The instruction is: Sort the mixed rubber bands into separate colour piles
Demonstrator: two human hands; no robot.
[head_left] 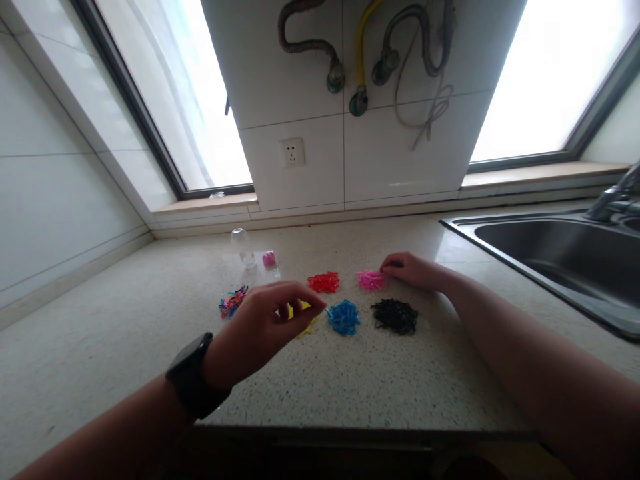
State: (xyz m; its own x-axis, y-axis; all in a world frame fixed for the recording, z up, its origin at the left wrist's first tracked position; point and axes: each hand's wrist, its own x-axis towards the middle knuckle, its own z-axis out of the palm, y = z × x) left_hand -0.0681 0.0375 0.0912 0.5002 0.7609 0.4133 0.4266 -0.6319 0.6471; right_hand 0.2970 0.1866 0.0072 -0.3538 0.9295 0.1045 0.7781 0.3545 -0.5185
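Small rubber bands lie in piles by colour on the counter. My left hand [273, 317], with a black watch on its wrist, pinches a blue rubber band at the left edge of the blue pile [344, 318]. Beneath that hand a yellow pile [306, 327] shows only in part. At the right edge of the pink pile [371, 280], my right hand [407, 269] has its fingers closed; what is between them is hidden. A red pile [323, 282] and a black pile [396, 315] lie close by. The mixed-colour pile [233, 301] is partly covered by my left hand.
A clear plastic bottle [243, 249] stands upside down behind the mixed pile, beside a pink cap [269, 259]. To the right is a steel sink [500, 267] with a faucet [615, 197]. The counter's front edge [360, 430] runs nearest me.
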